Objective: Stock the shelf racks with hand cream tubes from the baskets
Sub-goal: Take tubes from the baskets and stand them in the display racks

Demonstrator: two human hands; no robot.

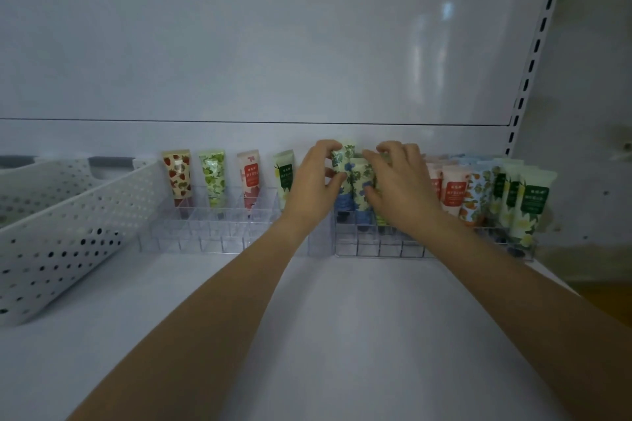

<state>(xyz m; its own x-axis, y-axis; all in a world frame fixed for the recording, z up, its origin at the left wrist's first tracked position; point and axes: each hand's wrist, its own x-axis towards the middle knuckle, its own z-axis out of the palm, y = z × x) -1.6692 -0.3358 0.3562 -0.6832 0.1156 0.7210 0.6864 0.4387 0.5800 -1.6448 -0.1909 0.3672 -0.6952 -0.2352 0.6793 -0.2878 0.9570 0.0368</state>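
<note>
Seating blue-flowered tubes (pixel 343 164), the left grip (pixel 316 183) and right grip (pixel 405 188) each pinch one; the rack (pixel 386 249) beneath them looks stocked rightward, the leftward rack (pixel 205 236) mostly empty.

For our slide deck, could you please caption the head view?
The left hand and right hand grip blue-flowered tubes in a clear rack; a white basket stands at left.
</note>
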